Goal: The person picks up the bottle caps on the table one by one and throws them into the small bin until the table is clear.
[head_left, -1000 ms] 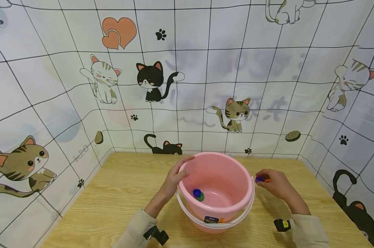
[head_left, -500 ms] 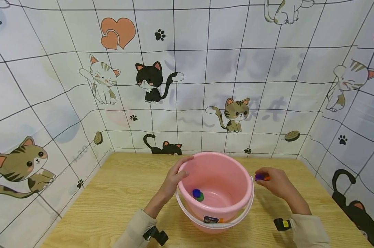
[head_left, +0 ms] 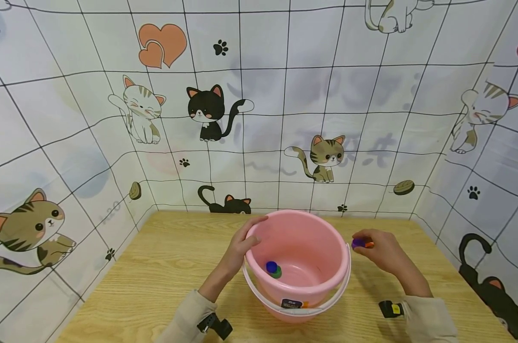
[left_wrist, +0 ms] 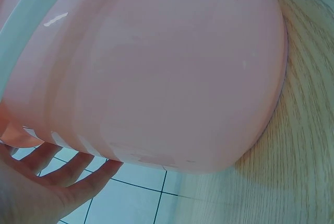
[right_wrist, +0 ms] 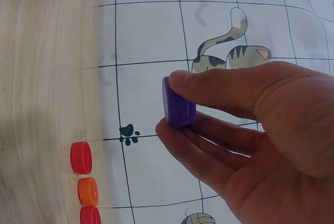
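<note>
"Cap (right_wrist: 179,104), purple: where is it hanging?"

"Just right of the pink bucket (head_left: 303,238), over the table (head_left: 190,267); the right hand (head_left: 383,250) is pinching it between thumb and fingertips."

"And the left hand (head_left: 240,245)?"

"Gripping the bucket's left rim; the left wrist view is showing fingers lying along the outer side."

"Inside?"

"Blue cap (head_left: 271,267) and green cap (head_left: 278,274) are lying there, in the head view only; the right wrist view is adding red caps (right_wrist: 80,157) and an orange cap (right_wrist: 87,191)."
</note>
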A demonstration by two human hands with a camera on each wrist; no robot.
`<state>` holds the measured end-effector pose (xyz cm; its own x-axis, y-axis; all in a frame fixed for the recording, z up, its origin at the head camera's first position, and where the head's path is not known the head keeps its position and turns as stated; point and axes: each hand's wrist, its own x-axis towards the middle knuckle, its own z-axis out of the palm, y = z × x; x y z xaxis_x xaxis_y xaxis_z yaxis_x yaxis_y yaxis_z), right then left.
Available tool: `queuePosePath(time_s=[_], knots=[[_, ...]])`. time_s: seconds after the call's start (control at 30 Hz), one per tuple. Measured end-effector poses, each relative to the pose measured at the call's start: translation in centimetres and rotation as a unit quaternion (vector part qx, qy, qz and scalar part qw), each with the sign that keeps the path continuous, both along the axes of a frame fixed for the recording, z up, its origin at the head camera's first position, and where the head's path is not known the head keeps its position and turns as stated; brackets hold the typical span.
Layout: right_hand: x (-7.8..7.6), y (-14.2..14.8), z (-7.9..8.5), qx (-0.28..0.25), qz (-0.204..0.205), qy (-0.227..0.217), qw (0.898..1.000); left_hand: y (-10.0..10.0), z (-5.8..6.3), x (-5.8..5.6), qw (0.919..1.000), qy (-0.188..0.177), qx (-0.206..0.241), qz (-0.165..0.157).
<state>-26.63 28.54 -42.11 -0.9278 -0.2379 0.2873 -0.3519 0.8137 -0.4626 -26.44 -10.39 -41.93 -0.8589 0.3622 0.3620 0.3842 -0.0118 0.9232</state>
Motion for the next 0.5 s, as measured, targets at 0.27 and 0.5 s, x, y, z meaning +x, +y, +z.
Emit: queuePosePath(time_s=[0.27, 0.5], knots=[[0.13, -0.13, 0.4, -0.008, 0.004, 0.0, 1.0, -0.06, -0.13, -0.1, 1.0, 0.004, -0.001, -0.002], [0.25, -0.23, 0.61, -0.009, 0.007, 0.004, 1.0, -0.1, -0.07, -0.05, 1.0, 0.0, 0.003, -0.009]])
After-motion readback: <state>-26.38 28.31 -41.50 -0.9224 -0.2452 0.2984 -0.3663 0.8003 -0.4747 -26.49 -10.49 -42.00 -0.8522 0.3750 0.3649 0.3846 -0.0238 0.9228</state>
